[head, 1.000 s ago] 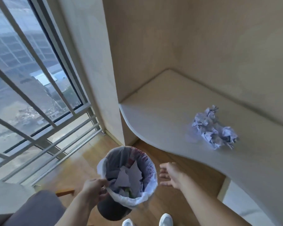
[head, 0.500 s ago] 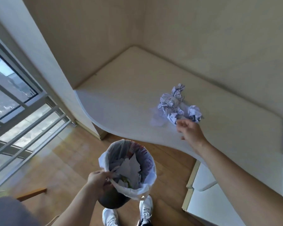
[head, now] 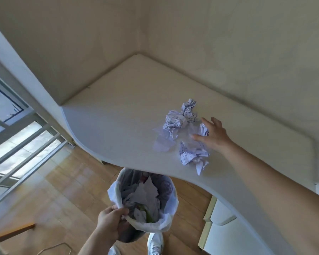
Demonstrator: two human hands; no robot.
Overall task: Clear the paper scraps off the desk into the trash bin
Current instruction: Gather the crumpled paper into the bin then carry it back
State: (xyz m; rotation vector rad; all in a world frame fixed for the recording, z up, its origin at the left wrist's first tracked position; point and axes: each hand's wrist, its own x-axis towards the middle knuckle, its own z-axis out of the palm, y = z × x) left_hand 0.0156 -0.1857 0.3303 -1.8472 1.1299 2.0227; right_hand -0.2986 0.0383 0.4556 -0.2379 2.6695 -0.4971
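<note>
We see a pale, curved-edged desk (head: 118, 129) filling the far right. Below its near edge stands the round trash bin lined with a white plastic bag (head: 166, 223), paper inside. On the desk lie crumpled white paper scraps with blue print (head: 175, 122), well apart from the bin. Our right hand (head: 213, 135) spreads wide, fingers touching one scrap. Our left hand (head: 110, 222) pinches the bag's near rim.
</note>
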